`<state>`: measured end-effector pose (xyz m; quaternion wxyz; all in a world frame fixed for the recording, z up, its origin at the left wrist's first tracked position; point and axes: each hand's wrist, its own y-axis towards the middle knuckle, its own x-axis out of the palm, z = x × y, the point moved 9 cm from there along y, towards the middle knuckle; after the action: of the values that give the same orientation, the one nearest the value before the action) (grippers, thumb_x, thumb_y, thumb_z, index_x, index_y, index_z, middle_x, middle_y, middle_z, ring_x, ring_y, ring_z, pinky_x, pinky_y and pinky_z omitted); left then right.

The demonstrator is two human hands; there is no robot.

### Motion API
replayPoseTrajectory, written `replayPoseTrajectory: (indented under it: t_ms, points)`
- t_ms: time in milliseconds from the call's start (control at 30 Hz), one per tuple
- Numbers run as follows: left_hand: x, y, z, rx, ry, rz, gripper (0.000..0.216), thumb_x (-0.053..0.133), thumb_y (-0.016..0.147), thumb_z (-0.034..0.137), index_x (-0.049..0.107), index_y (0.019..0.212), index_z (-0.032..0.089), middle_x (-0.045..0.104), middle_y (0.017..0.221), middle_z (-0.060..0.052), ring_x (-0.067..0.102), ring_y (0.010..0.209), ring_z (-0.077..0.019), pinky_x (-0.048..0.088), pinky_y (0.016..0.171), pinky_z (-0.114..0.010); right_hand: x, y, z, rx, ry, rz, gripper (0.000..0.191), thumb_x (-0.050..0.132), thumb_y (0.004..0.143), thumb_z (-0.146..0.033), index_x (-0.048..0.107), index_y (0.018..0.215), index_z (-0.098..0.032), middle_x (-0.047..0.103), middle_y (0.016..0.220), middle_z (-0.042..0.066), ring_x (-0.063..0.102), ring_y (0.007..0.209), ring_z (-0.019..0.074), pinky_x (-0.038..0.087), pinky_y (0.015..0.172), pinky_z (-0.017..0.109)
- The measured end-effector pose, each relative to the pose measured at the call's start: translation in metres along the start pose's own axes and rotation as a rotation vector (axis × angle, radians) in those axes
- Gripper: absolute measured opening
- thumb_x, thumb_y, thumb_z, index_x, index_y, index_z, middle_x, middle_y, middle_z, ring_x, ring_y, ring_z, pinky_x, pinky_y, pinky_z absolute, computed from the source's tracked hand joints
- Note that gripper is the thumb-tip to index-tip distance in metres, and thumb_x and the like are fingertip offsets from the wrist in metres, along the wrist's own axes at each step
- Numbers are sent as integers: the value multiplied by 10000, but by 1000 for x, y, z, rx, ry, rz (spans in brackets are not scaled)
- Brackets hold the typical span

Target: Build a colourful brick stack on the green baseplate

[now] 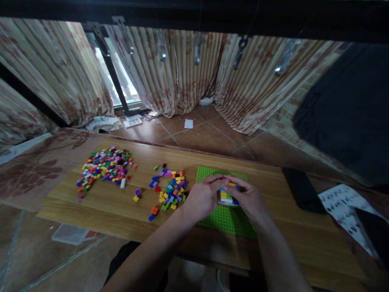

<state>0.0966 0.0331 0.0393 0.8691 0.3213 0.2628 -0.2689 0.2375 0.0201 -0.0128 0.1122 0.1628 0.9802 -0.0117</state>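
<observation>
A small build of toy bricks [226,198], with white, yellow and blue parts showing, stands on the green studded baseplate [225,223]. My left hand [202,198] reaches over its left and far side, thumb and fingers closed against it. From the right, my right hand [247,196] closes its fingers on the build's far and right side. The fingertips of both hands meet at the far top edge, where a bit of pink shows between them. My fingers hide much of the build.
Left of the baseplate lies a loose group of bricks [174,190]; a larger multicoloured heap [105,164] is farther left. A black flat device [304,190] and a printed sheet [349,211] lie at the right. A clear plastic container [69,234] sits on the floor.
</observation>
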Motion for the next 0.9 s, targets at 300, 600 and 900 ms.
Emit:
replayPoseTrajectory:
  t_ms: [300,600,900]
  points:
    - [-2,-1,-4,-38,-102,80,469,413,838,-6,658,1186,191,658,1244,-93,657,1117,-170,539,996,-337,4,-2,-2,14,83,-85,420,817,651,-439,759,1025,-257,742,1092,54,681,999,261,534,887,444]
    - [-3,0,-11,-146,-195,57,479,411,834,4,699,1147,226,681,1216,-50,651,1114,-169,512,1021,-341,4,-3,-8,19,115,-70,337,711,769,-500,758,1006,-265,753,1054,42,677,1000,241,510,916,420]
    - [-7,2,-18,-180,-364,109,392,421,858,33,723,1046,198,698,1177,-54,650,1077,-166,507,985,-320,6,-5,-12,35,123,-57,321,750,716,-475,764,937,-242,762,967,37,687,895,224,533,832,382]
